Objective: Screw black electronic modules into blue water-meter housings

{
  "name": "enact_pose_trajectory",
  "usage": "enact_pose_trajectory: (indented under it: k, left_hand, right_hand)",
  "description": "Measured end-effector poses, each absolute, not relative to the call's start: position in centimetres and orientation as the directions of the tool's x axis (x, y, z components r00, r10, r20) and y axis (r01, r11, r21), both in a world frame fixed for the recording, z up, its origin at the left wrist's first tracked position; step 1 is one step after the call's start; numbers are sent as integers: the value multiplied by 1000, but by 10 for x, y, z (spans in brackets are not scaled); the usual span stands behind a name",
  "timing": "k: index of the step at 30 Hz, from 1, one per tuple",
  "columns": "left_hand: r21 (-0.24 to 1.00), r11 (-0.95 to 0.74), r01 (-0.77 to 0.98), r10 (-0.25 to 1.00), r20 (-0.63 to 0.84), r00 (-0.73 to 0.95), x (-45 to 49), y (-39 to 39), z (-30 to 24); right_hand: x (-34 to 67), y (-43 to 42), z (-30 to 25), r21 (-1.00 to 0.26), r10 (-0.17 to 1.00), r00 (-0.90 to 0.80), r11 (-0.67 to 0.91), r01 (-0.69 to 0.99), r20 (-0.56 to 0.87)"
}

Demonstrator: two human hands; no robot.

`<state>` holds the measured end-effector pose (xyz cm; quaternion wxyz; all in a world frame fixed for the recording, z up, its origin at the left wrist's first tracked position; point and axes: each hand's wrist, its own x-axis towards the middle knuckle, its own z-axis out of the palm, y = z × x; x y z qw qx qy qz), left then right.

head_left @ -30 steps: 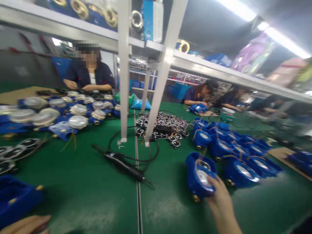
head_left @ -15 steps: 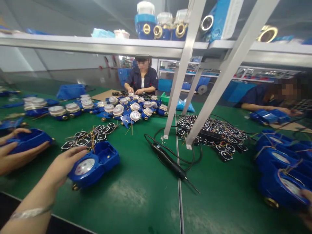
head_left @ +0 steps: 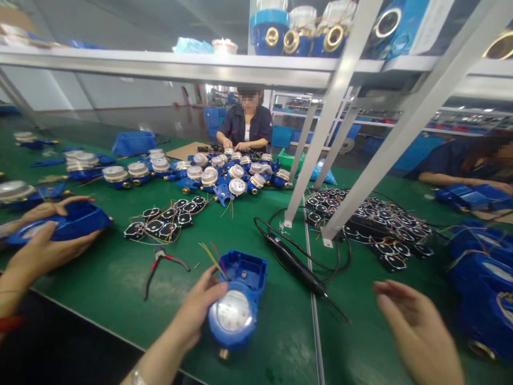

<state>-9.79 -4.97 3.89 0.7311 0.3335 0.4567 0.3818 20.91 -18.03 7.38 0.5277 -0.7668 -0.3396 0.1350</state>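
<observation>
Blue plastic meter housing [head_left: 252, 293] was at 6 o'clock in the view, over the green-topped table [head_left: 280, 342]; could not tell whether it rested there. Left hand [head_left: 196, 307] grasped it, thumb on top beside the dial, fingers around the edge at its 9 o'clock. Right hand [head_left: 420, 326] sat at 4 o'clock, fingers loosely curved, gripping nothing, apart from the crowd of similar blue housings with clear round faces [head_left: 476, 289] further out toward 3 o'clock.

Done on the held piece, as far as shown: round clear-faced white dial [head_left: 233, 311] seated, brass threaded fitting [head_left: 224, 353] at its 6 o'clock. Still left, judging by looks: square blue compartment [head_left: 245, 270] at its 12 o'clock was uncovered, no black module seen inside, and thin yellow and red wires [head_left: 215, 258] stuck up loose.

Black wired modules [head_left: 385, 224] were heaped at 3 o'clock, with a smaller group of black wired modules [head_left: 164, 222] near 9. Both lots looked unfitted. Black pen-shaped power screwdriver [head_left: 296, 264] lay unheld at 5 o'clock, red-handled pliers [head_left: 149, 275] unheld at 8. At 9 o'clock a co-worker's hands [head_left: 44, 243] held another blue housing [head_left: 86, 216].
</observation>
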Motion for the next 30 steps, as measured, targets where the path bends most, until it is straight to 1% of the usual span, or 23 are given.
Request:
enact_pose_trajectory:
  k: [2,3,5,7,8,9,10,11,12,14,16,18,24,27,30]
  left_hand:
    - [846,447,-291,877,-351,327,-73,-75,25]
    - [856,426,-294,883,-322,341,-62,-87,18]
    - [884,384,-265,887,-274,371,-46,-106,6]
    - [938,300,-176,895,-213,392,-44,-110,-1]
    - [971,219,-99,911,-167,377,-49,-103,-1]
    - [995,103,12,939,-101,330,-57,-91,0]
    - [988,-21,150,966,-19,260,-70,-74,3]
    - [932,-152,330,984,109,144,-85,-54,6]
    - [810,-228,540,965,263,12,-102,-30,11]
    - [720,-177,671,932,342,-122,-136,16,19]
    - [660,-116,743,920,354,-171,-166,52,22]
    - [613,-46,789,922,329,-202,-185,74,22]
    - [483,57,874,968,187,-167,-191,94,14]
    - [456,98,884,979,114,-168,-175,92,11]
    - [472,83,878,991,50,-121,-157,74,9]
  right_hand:
    - [167,-158,66,-930,818,573,-172,324,48]
    - [150,-150,60,-936,866,499,-174,305,2]
    - [128,-143,49,-936,912,407,-192,295,-59]
    - [121,-142,41,-929,918,386,-219,299,-92]
    - [121,-143,39,-927,914,392,-231,296,-103]
    - [122,-145,37,-927,909,401,-241,288,-112]
    - [124,-146,36,-929,904,410,-247,275,-119]
    - [126,-147,36,-933,900,417,-250,259,-125]
    - [127,-148,36,-936,898,420,-250,247,-129]
    - [127,-149,35,-943,901,414,-242,230,-130]
    - [125,-149,35,-949,904,411,-227,217,-122]
    - [124,-148,34,-950,898,424,-225,215,-117]
    - [127,-148,29,-947,886,451,-231,224,-110]
    - [127,-150,28,-956,894,437,-212,205,-105]
    - [124,-151,29,-968,913,393,-185,171,-105]
